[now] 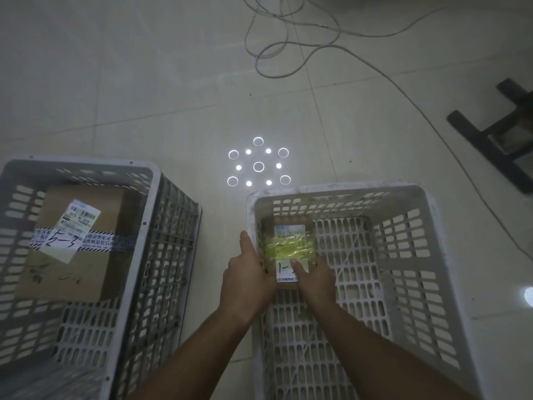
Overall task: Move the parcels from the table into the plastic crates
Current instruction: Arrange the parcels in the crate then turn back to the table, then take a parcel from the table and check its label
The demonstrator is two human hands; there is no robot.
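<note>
Two grey plastic crates stand on the tiled floor. A small cardboard parcel with yellow tape and a white label sits low inside the right crate, near its left wall. My left hand grips the parcel's left edge, thumb stretched forward along the crate wall. My right hand holds its near right corner, thumb lying on the label. The left crate holds a larger cardboard parcel with a white label and striped tape.
Pale cables loop across the floor at the back. A dark metal frame lies at the right. A ring of bright light reflections shows on the tiles between the crates.
</note>
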